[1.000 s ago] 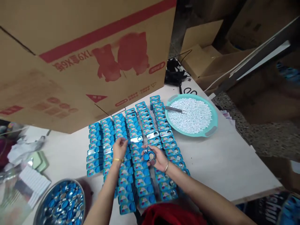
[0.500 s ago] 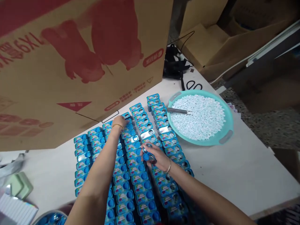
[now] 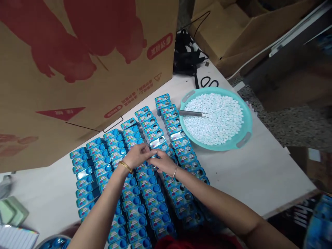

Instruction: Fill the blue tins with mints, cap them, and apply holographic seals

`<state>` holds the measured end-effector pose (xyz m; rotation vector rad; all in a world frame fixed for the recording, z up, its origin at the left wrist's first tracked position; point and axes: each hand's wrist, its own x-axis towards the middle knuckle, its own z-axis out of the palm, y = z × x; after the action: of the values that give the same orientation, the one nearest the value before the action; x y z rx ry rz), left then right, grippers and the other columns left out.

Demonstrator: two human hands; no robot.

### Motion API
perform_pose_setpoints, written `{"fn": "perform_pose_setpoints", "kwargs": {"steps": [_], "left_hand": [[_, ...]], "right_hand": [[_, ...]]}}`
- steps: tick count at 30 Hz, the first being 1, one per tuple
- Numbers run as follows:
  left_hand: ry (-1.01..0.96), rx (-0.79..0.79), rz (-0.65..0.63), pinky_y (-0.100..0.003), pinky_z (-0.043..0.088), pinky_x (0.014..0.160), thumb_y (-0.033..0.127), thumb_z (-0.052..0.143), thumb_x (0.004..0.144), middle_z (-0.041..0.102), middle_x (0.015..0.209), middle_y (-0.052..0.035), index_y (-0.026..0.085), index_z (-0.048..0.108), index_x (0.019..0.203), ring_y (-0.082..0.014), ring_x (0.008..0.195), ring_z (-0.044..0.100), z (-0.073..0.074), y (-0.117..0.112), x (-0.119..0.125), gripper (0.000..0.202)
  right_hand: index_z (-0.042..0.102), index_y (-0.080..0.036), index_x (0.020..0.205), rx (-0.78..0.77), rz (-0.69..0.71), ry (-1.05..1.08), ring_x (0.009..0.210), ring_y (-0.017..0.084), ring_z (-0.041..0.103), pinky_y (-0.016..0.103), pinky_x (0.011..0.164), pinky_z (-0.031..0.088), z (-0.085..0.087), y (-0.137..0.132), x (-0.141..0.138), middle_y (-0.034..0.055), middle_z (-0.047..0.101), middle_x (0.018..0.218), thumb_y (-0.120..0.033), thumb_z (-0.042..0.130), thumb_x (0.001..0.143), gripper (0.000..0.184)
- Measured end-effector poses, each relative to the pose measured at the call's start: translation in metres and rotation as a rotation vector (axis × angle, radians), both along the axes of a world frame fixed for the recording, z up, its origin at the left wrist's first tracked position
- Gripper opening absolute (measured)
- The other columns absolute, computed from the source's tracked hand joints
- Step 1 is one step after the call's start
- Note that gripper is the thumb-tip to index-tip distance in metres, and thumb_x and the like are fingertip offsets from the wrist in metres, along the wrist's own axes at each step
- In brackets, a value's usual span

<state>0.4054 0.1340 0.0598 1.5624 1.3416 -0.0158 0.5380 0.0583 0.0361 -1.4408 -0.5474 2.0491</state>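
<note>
Rows of small blue rectangular tins [image 3: 156, 200] stand close together on the table. Many tins on the left show a blue round cap or well at one end; on the right, several have a round hole with white pieces inside. Above the middle rows my two hands meet. My right hand [image 3: 166, 163] is closed round small round metal lids [image 3: 154, 156], mostly hidden by the fingers. Against its fingertips, my left hand [image 3: 137, 155] is pinched closed; what it grips, if anything, is hidden.
A turquoise basin [image 3: 247, 121] of small white tablets [image 3: 215, 119] stands right, a metal-handled tool [image 3: 192, 113] lying across its rim. Behind the tins rises a large cardboard box [image 3: 103, 79]. Scissors [image 3: 209, 82] lie at the back; a bowl of blue lids [image 3: 55, 242] is front left.
My left hand has come back from a tin at the far end of a row to meet my right hand. The whole view has shifted slightly.
</note>
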Motion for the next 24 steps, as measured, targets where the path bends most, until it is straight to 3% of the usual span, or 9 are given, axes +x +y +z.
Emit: {"fn": "perform_pose_setpoints", "kwargs": {"steps": [3,7,10,13,15,17,21,24], "left_hand": [[-0.107,-0.147,0.115,-0.023,0.033,0.052,0.055,0.069,0.057,0.047,0.054,0.0048,0.019,0.05,0.062,-0.0102,0.053,0.042,-0.001,-0.014,0.001,0.041],[-0.196,-0.142,0.283,-0.024,0.04,0.056,0.039,0.067,0.057,0.053,0.061,0.0032,0.018,0.054,0.066,-0.0106,0.057,0.048,-0.005,-0.009,-0.001,0.026],[-0.2,0.01,0.408,-0.024,0.043,0.058,0.035,0.063,0.062,0.057,0.064,0.0017,0.018,0.055,0.073,-0.0123,0.059,0.053,-0.01,0.013,-0.011,0.021],[-0.007,0.307,0.504,-0.024,0.042,0.06,0.027,0.057,0.066,0.053,0.062,0.0024,0.019,0.053,0.075,-0.0126,0.059,0.051,-0.017,0.051,-0.022,0.012],[0.214,0.484,0.454,-0.025,0.042,0.065,0.019,0.053,0.067,0.054,0.063,0.0016,0.019,0.053,0.073,-0.0136,0.063,0.052,-0.023,0.078,-0.026,0.006],[0.401,0.56,0.347,-0.027,0.042,0.071,0.015,0.05,0.068,0.057,0.068,-0.0007,0.019,0.054,0.072,-0.0156,0.07,0.054,-0.028,0.101,-0.025,0.006],[0.598,0.497,0.213,-0.031,0.041,0.07,0.018,0.056,0.07,0.063,0.075,-0.005,0.02,0.054,0.07,-0.0203,0.077,0.058,-0.038,0.128,-0.02,0.004],[0.661,0.363,0.185,-0.033,0.041,0.068,0.028,0.069,0.066,0.064,0.076,-0.0068,0.02,0.051,0.066,-0.0234,0.077,0.06,-0.045,0.142,-0.024,0.02]], "right_hand": [[0.054,-0.022,0.083,-0.016,0.004,0.003,0.046,0.007,0.045,0.017,0.037,0.026,-0.002,0.001,-0.005,-0.0077,0.052,0.061,-0.037,0.074,0.06,0.034],[0.055,-0.022,0.088,-0.034,-0.072,0.134,0.046,0.008,0.049,0.016,0.036,0.02,-0.007,0.003,-0.008,-0.0068,0.054,0.062,-0.037,0.072,0.061,0.035],[0.057,-0.022,0.089,-0.016,-0.137,0.188,0.048,0.009,0.052,0.015,0.035,0.02,-0.009,0.01,-0.005,-0.0041,0.058,0.066,-0.038,0.071,0.063,0.034],[0.058,-0.021,0.087,0.03,-0.194,0.218,0.047,0.009,0.052,0.016,0.033,0.021,-0.008,0.018,0.0,-0.0029,0.06,0.067,-0.041,0.073,0.063,0.034],[0.058,-0.021,0.085,0.038,-0.23,0.258,0.047,0.009,0.053,0.016,0.033,0.022,-0.007,0.022,0.003,-0.0027,0.06,0.066,-0.043,0.074,0.063,0.035],[0.058,-0.02,0.085,0.024,-0.258,0.315,0.048,0.01,0.054,0.016,0.032,0.023,-0.008,0.025,0.006,-0.0024,0.06,0.066,-0.043,0.074,0.063,0.036],[0.057,-0.02,0.087,-0.008,-0.299,0.432,0.049,0.01,0.056,0.015,0.032,0.024,-0.015,0.028,0.008,-0.0019,0.061,0.069,-0.043,0.073,0.065,0.035],[0.056,-0.02,0.087,-0.038,-0.328,0.474,0.049,0.01,0.056,0.015,0.031,0.023,-0.02,0.031,0.009,-0.0022,0.061,0.069,-0.043,0.073,0.066,0.036]]}}
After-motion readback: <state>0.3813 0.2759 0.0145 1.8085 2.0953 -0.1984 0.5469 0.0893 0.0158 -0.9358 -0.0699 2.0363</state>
